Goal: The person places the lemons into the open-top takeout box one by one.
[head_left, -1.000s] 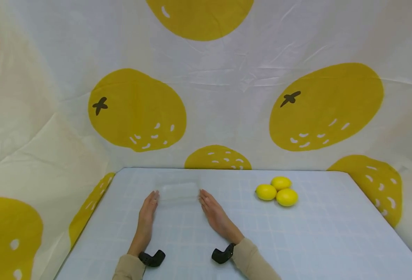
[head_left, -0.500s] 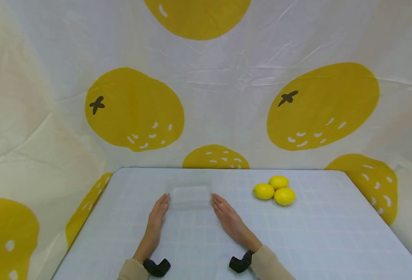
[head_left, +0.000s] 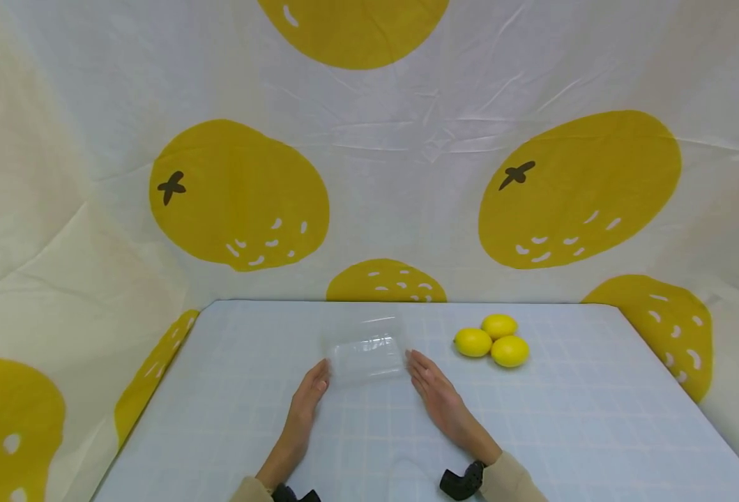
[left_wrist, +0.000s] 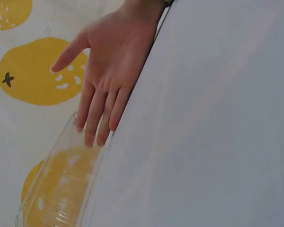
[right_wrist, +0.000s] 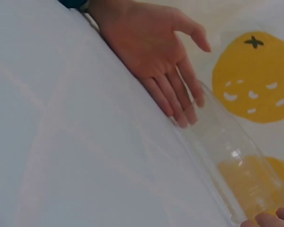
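Note:
A clear plastic box [head_left: 367, 357] sits on the table between the two hands, slightly turned in the head view. My left hand [head_left: 310, 394] has its straight fingertips at the box's left end; in the left wrist view its thumb stands away from the fingers. The right hand [head_left: 443, 403] touches the opposite end with extended fingers, its palm facing inward. In the right wrist view those fingertips overlap the near end of the clear box [right_wrist: 236, 161], and the left fingertips show at its far end. Neither hand's fingers are curled.
Three lemons [head_left: 510, 351] lie grouped to the right of the box. The table [head_left: 595, 418] wears a pale checked cloth. Behind it hangs a white curtain [head_left: 401, 188] printed with large yellow fruit.
Both hands and the clear box between them have moved right and nearer to the person, and the box has turned slightly. The lemons stay where they were on the table.

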`<move>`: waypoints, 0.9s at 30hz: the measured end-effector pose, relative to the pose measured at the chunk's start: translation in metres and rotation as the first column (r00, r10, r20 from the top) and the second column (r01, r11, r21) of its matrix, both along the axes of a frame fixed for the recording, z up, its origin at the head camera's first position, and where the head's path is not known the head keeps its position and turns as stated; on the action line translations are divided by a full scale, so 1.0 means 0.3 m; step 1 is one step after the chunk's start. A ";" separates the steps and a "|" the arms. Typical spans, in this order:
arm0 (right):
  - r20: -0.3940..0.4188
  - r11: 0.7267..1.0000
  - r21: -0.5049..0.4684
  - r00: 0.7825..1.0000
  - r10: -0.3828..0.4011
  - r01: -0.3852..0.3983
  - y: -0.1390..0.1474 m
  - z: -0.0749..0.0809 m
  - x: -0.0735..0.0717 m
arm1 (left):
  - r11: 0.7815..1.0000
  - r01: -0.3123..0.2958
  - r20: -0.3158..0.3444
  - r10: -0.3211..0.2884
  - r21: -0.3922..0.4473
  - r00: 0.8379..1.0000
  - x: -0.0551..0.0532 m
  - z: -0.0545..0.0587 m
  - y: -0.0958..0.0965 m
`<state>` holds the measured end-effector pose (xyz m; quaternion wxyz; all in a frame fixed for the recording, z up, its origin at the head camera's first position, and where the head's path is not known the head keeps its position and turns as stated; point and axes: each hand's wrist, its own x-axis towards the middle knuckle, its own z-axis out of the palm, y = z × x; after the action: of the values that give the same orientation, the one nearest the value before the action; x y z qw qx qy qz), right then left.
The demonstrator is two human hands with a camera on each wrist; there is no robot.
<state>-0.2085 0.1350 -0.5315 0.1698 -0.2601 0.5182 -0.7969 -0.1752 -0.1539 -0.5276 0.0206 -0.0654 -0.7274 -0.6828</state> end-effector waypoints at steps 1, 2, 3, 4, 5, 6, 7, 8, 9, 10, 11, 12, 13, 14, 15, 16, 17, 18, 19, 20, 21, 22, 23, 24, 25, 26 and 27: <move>-0.008 1.000 0.001 1.000 -0.017 0.017 0.007 0.001 0.002 | 1.000 0.017 0.001 -0.017 0.019 1.000 0.005 0.000 0.009; -0.009 0.999 0.005 0.999 -0.039 0.039 0.013 0.003 0.003 | 0.999 0.034 -0.003 -0.034 0.042 0.999 0.009 0.000 0.019; -0.001 0.998 0.011 0.998 -0.066 0.066 0.018 0.003 0.003 | 0.997 0.051 -0.004 -0.051 0.064 0.999 0.015 0.001 0.030; 0.007 0.996 0.016 0.996 -0.093 0.093 0.022 0.004 0.003 | 0.994 0.070 -0.009 -0.070 0.083 0.998 0.022 0.002 0.040; 0.014 0.992 0.023 0.992 -0.123 0.123 0.024 0.005 0.003 | 0.991 0.087 -0.010 -0.087 0.105 0.996 0.028 0.001 0.049; 0.033 0.986 0.031 0.986 -0.163 0.162 0.025 0.006 0.001 | 0.987 0.106 -0.014 -0.105 0.124 0.994 0.033 -0.001 0.058; 0.053 0.978 0.041 0.977 -0.205 0.203 0.024 0.006 -0.001 | 0.984 0.119 -0.014 -0.118 0.134 0.993 0.039 -0.003 0.066; 0.073 0.969 0.053 0.967 -0.244 0.241 0.024 0.006 -0.002 | 0.981 0.128 -0.011 -0.128 0.143 0.992 0.045 -0.006 0.074; 0.089 0.959 0.066 0.955 -0.282 0.276 0.023 0.006 -0.003 | 0.980 0.132 -0.003 -0.133 0.148 0.991 0.052 -0.008 0.081; 0.102 0.949 0.079 0.944 -0.312 0.305 0.022 0.007 -0.003 | 0.980 0.132 0.001 -0.134 0.147 0.991 0.057 -0.011 0.087; 0.114 0.940 0.091 0.934 -0.339 0.330 0.022 0.007 -0.004 | 0.983 0.125 0.009 -0.127 0.137 0.992 0.062 -0.012 0.094; 0.123 0.930 0.102 0.924 -0.363 0.352 0.021 0.008 -0.004 | 0.986 0.115 0.010 -0.117 0.119 0.993 0.066 -0.013 0.100; 0.123 0.925 0.110 0.918 -0.376 0.364 0.021 0.009 -0.003 | 0.990 0.101 0.007 -0.102 0.100 0.995 0.070 -0.012 0.106; 0.125 0.921 0.114 0.914 -0.385 0.372 0.022 0.008 -0.003 | 0.993 0.082 0.004 -0.083 0.080 0.997 0.072 -0.012 0.111; 0.128 0.918 0.119 0.911 -0.392 0.378 0.022 0.007 -0.003 | 0.997 0.060 0.003 -0.060 0.056 0.998 0.071 -0.011 0.115; 0.128 0.918 0.116 0.911 -0.393 0.380 0.022 0.007 -0.003 | 0.999 0.034 -0.001 -0.034 0.033 0.999 0.067 -0.013 0.117; 0.127 0.916 0.117 0.909 -0.398 0.384 0.022 0.007 -0.004 | 1.000 0.010 -0.002 -0.010 0.017 1.000 0.059 -0.014 0.118; 0.126 0.914 0.118 0.907 -0.402 0.389 0.022 0.006 -0.004 | 1.000 -0.010 -0.005 0.010 0.011 1.000 0.049 -0.017 0.116; 0.125 0.912 0.119 0.905 -0.407 0.393 0.021 0.006 -0.005 | 1.000 -0.027 -0.013 0.027 0.000 1.000 0.035 -0.019 0.114; 0.121 0.911 0.118 0.905 -0.409 0.396 0.021 0.005 -0.005 | 0.999 -0.041 -0.010 0.041 -0.005 0.999 0.020 -0.020 0.110; 0.114 0.910 0.118 0.905 -0.411 0.398 0.020 0.006 -0.005 | 0.999 -0.050 -0.011 0.050 -0.011 0.999 0.003 -0.022 0.106; 0.109 0.908 0.114 0.904 -0.414 0.402 0.019 0.006 -0.004 | 0.999 -0.052 -0.018 0.052 -0.007 0.998 -0.016 -0.025 0.101; 0.109 0.906 0.111 0.902 -0.419 0.407 0.018 0.005 -0.004 | 0.999 -0.047 -0.025 0.048 0.005 0.999 -0.034 -0.025 0.096; 0.108 0.906 0.106 0.901 -0.420 0.409 0.017 0.004 -0.004 | 0.999 -0.041 -0.033 0.042 0.012 0.999 -0.051 -0.024 0.091; 0.108 0.907 0.099 0.902 -0.418 0.409 0.016 0.003 -0.003 | 0.999 -0.030 -0.040 0.031 0.036 0.999 -0.069 -0.025 0.086; 0.108 0.908 0.094 0.903 -0.417 0.408 0.015 0.003 -0.002 | 0.998 -0.016 -0.039 0.018 0.066 0.999 -0.084 -0.026 0.081; 0.111 0.909 0.091 0.903 -0.415 0.407 0.014 0.002 0.000 | 0.995 0.004 -0.047 0.000 0.097 0.999 -0.097 -0.027 0.077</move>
<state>-0.2086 0.1392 -0.5310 0.0392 -0.0878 0.5753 -0.8123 -0.2043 -0.1308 -0.5357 0.0402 -0.0812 -0.6925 -0.7157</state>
